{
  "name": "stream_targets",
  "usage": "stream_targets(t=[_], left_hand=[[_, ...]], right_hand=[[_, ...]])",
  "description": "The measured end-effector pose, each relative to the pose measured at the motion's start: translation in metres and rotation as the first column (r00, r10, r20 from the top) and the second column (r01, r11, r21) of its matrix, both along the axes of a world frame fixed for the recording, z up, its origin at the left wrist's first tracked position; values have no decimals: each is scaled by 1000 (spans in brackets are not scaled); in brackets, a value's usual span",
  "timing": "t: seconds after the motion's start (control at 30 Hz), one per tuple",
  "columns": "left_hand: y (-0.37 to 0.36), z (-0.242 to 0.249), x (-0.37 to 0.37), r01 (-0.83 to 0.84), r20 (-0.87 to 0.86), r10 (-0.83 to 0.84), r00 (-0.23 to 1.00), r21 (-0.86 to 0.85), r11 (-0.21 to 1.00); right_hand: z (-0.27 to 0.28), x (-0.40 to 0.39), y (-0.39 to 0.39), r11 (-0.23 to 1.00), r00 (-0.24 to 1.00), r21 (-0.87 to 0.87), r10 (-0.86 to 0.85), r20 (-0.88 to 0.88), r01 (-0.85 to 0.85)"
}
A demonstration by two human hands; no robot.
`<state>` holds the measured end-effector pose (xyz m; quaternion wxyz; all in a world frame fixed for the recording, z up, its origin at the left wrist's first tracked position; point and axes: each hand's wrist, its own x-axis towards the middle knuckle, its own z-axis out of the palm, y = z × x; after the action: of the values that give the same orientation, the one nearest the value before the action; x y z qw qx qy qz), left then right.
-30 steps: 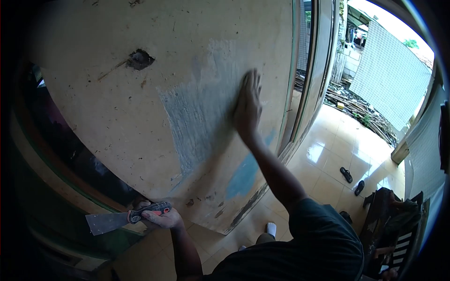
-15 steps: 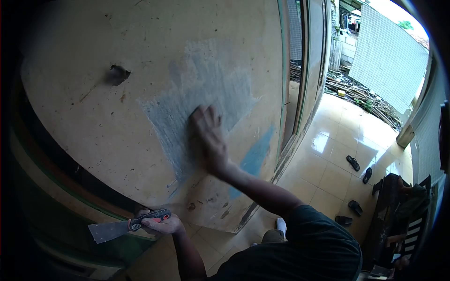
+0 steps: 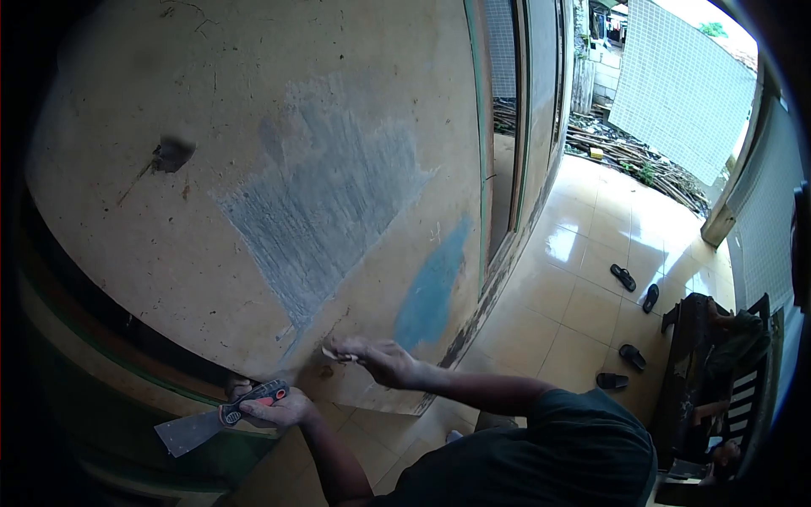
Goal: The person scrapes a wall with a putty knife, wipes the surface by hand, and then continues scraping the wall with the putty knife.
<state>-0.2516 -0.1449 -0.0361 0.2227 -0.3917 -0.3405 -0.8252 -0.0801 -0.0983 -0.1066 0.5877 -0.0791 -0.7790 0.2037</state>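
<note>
My left hand (image 3: 283, 409) is wrapped round the dark and red handle of a putty knife (image 3: 190, 433), whose broad metal blade points left, below the wall's lower edge. My right hand (image 3: 376, 357) is at the low part of the wall, under a rough grey-blue patch (image 3: 325, 194). Its fingers are curled together, and a thin pale edge shows at the fingertips; what it is I cannot make out. Just above and right of that hand is a smaller smooth blue patch (image 3: 431, 291).
A dark hole (image 3: 173, 155) breaks the beige wall (image 3: 160, 253) at left. A window frame (image 3: 515, 169) borders it at right. Several dark sandals (image 3: 632, 357) lie on the tiled floor (image 3: 541, 338), near a dark wooden bench (image 3: 684, 372).
My right hand has left the middle of the grey-blue patch and moved down the wall, its fingers now curled instead of spread. The left hand keeps the putty knife. The view has shifted slightly.
</note>
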Motion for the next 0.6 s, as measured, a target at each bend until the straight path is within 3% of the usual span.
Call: stream_targets(t=[0.03, 0.07, 0.1, 0.13, 0.17, 0.2, 0.27, 0.3, 0.33, 0.37, 0.4, 0.47, 0.53, 0.6], left_hand=[[-3, -4, 0, 58, -51, -55, 997, 44, 997], [-7, -8, 0, 118, -105, -109, 989, 88, 989], [-14, -16, 10, 228, -201, -214, 956, 47, 973], [-23, -14, 40, 277, -121, -270, 955, 48, 960], [-29, -31, 50, 413, -221, -416, 882, -63, 908], [-40, -55, 68, 448, -152, -451, 880, -58, 892], [-54, -78, 96, 287, -165, -382, 909, -415, 863], [-59, -83, 114, 373, 25, -414, 910, -487, 790], [-61, -78, 127, 390, 101, -417, 903, -600, 698], [-52, -80, 129, 359, 25, -447, 894, -636, 683], [-56, -86, 135, 517, 288, -501, 816, -750, 413], [-42, -96, 154, 536, 310, -491, 814, -725, 432], [-24, -81, 180, 589, 348, -509, 787, -668, 455], [-13, -93, 190, 586, 351, -489, 798, -642, 495]], right_hand=[[-19, -2, -24, 922, 995, -383, -14, 95, 50], [-33, 0, -40, 706, 982, -697, 7, 189, 130], [-35, 5, -46, 712, 982, -690, 8, 190, 128], [-35, 12, -49, 553, 998, -831, 42, -43, -59], [-37, 19, -51, 366, 961, -892, 26, -276, -266], [-45, 23, -53, 366, 961, -892, 26, -276, -266], [-60, 32, -51, 109, 852, -848, -8, -523, -519], [-49, 41, -55, 52, 820, -821, -34, -571, -569], [-49, 49, -51, 48, 820, -820, -26, -572, -570], [-50, 58, -49, 15, 814, -815, -55, -579, -579], [-48, 65, -48, -23, 808, -810, -82, -583, -587], [-41, 76, -52, 5, 797, -800, -78, -599, -600], [-21, 88, -59, 113, 847, -842, -8, -532, -528], [-27, 90, -54, 61, 804, -804, -34, -594, -591]])
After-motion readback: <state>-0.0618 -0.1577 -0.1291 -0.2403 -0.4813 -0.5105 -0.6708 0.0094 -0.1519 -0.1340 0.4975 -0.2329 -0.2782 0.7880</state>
